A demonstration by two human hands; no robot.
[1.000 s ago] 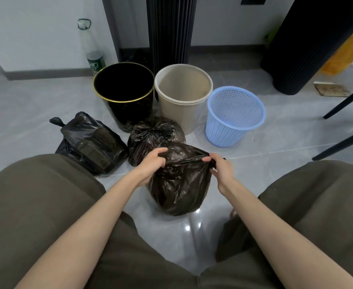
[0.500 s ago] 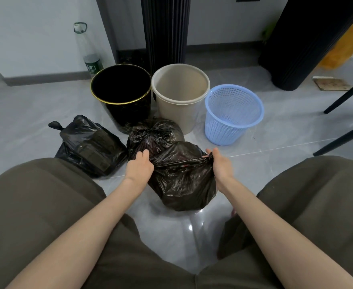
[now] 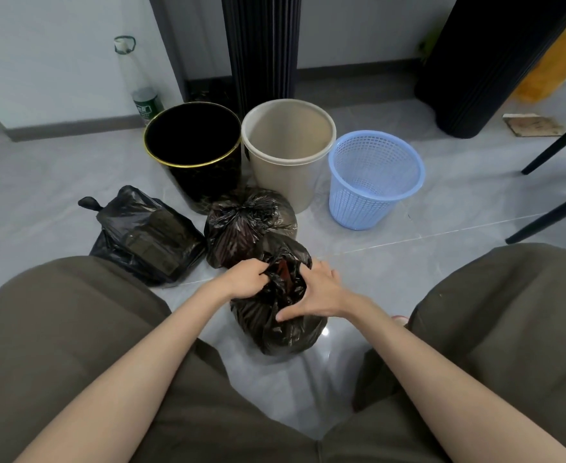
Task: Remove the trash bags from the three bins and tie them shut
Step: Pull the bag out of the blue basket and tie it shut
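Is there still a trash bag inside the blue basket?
No, the blue basket stands bare inside, its mesh wall and bottom showing with no bag.

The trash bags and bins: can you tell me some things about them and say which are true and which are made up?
1. Three black trash bags lie on the floor. True: the left bag, the middle bag and the near bag.
2. The blue basket still has a bag in it. False: it has none.
3. The left hand grips the near bag's top. True.
4. The right hand holds the beige bin. False: it rests on the near bag.
5. The black bin lies on its side. False: it stands upright.
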